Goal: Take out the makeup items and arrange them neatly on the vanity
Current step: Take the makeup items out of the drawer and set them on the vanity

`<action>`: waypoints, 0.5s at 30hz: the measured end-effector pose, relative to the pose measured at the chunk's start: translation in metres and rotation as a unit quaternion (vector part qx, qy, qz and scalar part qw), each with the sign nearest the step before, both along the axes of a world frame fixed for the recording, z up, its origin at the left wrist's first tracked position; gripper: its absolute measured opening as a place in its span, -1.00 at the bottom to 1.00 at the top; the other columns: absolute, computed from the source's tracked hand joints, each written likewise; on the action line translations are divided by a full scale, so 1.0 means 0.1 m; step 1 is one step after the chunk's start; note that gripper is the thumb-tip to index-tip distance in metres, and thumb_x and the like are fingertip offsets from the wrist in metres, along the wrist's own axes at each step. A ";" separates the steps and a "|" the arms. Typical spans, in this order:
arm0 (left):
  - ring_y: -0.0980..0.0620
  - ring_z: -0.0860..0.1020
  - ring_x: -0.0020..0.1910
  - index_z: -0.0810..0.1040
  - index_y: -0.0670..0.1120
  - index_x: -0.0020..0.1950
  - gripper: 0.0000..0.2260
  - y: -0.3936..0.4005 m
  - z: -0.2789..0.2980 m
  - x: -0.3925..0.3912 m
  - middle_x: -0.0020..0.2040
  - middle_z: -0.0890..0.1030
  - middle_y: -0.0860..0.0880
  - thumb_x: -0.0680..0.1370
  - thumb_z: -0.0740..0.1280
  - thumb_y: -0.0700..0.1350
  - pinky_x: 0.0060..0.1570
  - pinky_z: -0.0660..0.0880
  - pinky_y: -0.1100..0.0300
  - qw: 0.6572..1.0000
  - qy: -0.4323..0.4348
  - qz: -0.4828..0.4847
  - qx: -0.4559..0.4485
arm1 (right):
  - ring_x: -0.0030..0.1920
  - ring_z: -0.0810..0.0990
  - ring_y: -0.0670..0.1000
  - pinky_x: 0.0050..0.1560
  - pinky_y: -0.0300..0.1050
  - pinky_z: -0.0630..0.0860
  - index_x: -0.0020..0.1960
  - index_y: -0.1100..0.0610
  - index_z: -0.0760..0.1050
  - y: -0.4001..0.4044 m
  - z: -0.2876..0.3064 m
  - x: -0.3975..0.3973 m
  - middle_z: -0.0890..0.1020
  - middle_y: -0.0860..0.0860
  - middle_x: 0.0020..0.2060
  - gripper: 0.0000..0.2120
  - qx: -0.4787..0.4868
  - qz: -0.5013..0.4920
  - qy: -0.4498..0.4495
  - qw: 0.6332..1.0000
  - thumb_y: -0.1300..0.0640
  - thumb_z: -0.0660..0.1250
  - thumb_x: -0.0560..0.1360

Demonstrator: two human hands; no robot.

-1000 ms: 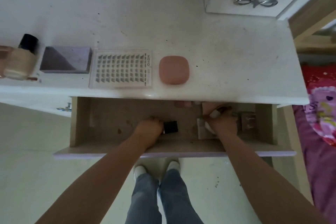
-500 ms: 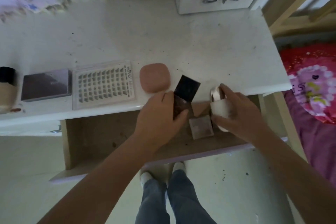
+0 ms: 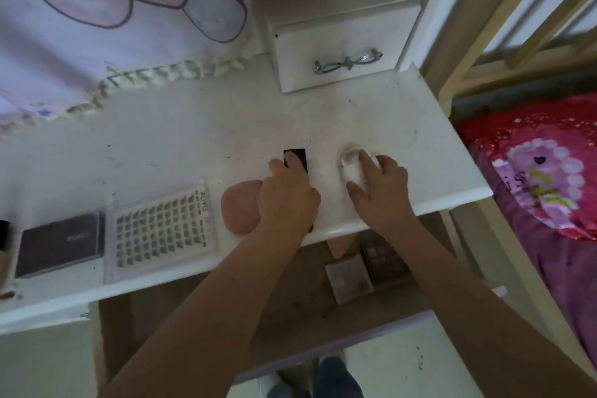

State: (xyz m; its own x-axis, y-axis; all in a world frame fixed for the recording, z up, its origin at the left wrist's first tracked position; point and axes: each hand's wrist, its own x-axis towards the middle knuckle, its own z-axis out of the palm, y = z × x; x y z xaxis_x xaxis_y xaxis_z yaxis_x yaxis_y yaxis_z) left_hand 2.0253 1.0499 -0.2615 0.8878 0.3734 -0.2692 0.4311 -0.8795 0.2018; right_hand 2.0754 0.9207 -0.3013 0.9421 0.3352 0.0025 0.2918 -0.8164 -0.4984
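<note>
White and scuffed, the vanity top (image 3: 193, 139) fills the middle of the view, with its open wooden drawer (image 3: 290, 310) pulled out below the front edge. Along the front of the top lie a clear lash tray (image 3: 161, 233), a dark flat palette (image 3: 61, 245) to its left, and a pink rounded compact (image 3: 240, 205) to its right. In the drawer, under the right forearm, sit a pale square case (image 3: 349, 278) and a dark eyeshadow palette (image 3: 382, 257) touching it. The left hand (image 3: 287, 197) is curled round a black rectangular case (image 3: 295, 158), which juts out beyond its fingertips onto the top, just beside the compact. The right hand (image 3: 378, 191) grips a small white container (image 3: 352, 165), its far end showing past the index finger and thumb, resting on the top near the black case.
</note>
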 end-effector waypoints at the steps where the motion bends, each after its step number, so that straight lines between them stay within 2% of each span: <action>1: -0.11 0.51 -0.04 0.12 -0.21 0.42 -0.48 0.02 0.00 -0.02 0.21 0.33 -0.20 0.56 0.21 -0.03 -0.22 0.40 0.18 1.000 -0.001 0.004 -0.010 | -0.06 0.51 0.40 -0.04 0.14 0.45 0.23 0.35 0.44 0.04 -0.02 -0.01 0.51 0.41 0.05 -0.47 0.017 0.000 -0.013 1.000 0.03 0.07 0.42; 3: -0.07 0.43 -0.18 0.20 -0.19 0.34 -0.54 0.04 0.00 -0.03 0.17 0.33 -0.19 0.55 0.23 0.01 -0.27 0.37 0.17 1.000 -0.005 0.014 -0.015 | -0.22 0.54 0.41 -0.20 0.14 0.49 0.15 0.40 0.50 0.11 -0.08 -0.03 0.55 0.43 -0.08 -0.52 0.046 0.008 -0.034 0.998 0.14 0.02 0.42; 4: -0.05 0.39 -0.21 0.22 -0.18 0.32 -0.54 0.04 0.00 -0.04 0.17 0.34 -0.19 0.54 0.24 0.02 -0.28 0.35 0.17 1.000 -0.008 0.017 -0.013 | -0.22 0.54 0.41 -0.21 0.15 0.49 0.15 0.40 0.49 0.13 -0.11 -0.04 0.56 0.43 -0.09 -0.52 0.051 0.017 -0.029 0.998 0.16 0.00 0.42; 6: -0.03 0.36 -0.22 0.22 -0.17 0.32 -0.53 0.04 0.00 -0.05 0.16 0.34 -0.18 0.54 0.24 0.06 -0.29 0.33 0.17 1.000 -0.008 0.018 -0.007 | -0.11 0.53 0.43 -0.12 0.18 0.47 0.20 0.39 0.46 0.13 -0.15 -0.05 0.54 0.42 -0.01 -0.47 0.046 0.034 -0.013 0.998 0.12 -0.05 0.43; 8: -0.07 0.42 -0.20 0.20 -0.17 0.36 -0.49 0.05 -0.01 -0.07 0.17 0.35 -0.18 0.55 0.21 0.11 -0.30 0.32 0.17 1.000 -0.013 0.012 0.009 | 0.05 0.48 0.41 0.02 0.18 0.42 0.28 0.34 0.40 0.13 -0.15 -0.04 0.51 0.39 0.11 -0.40 0.036 0.037 0.004 0.999 0.05 -0.12 0.43; 11: -0.12 0.51 -0.03 0.14 -0.16 0.43 -0.43 -0.01 0.00 -0.15 0.26 0.31 -0.19 0.56 0.15 0.16 -0.25 0.35 0.17 0.999 -0.025 0.019 0.024 | 0.22 0.41 0.30 0.23 0.06 0.28 0.38 0.29 0.29 0.07 -0.05 -0.07 0.44 0.31 0.24 -0.33 0.053 0.015 0.022 0.998 -0.07 -0.16 0.44; 13: -0.11 0.50 0.00 0.22 -0.17 0.42 -0.46 -0.08 -0.06 -0.33 0.25 0.36 -0.20 0.56 0.16 0.13 -0.22 0.34 0.21 0.995 -0.090 0.027 0.019 | 0.27 0.38 0.22 0.28 -0.03 0.24 0.38 0.29 0.28 -0.07 0.06 -0.14 0.42 0.27 0.28 -0.40 0.077 -0.002 0.039 0.996 -0.05 -0.05 0.49; 15: -0.07 0.55 -0.19 0.41 -0.19 0.23 -0.60 -0.22 -0.14 -0.60 0.01 0.53 -0.20 0.52 0.19 0.05 -0.35 0.35 0.28 0.978 -0.207 -0.041 0.000 | 0.19 0.45 0.19 0.18 -0.12 0.32 0.26 0.29 0.43 -0.34 0.13 -0.31 0.51 0.24 0.18 -0.51 0.104 -0.004 0.037 0.994 0.02 0.05 0.48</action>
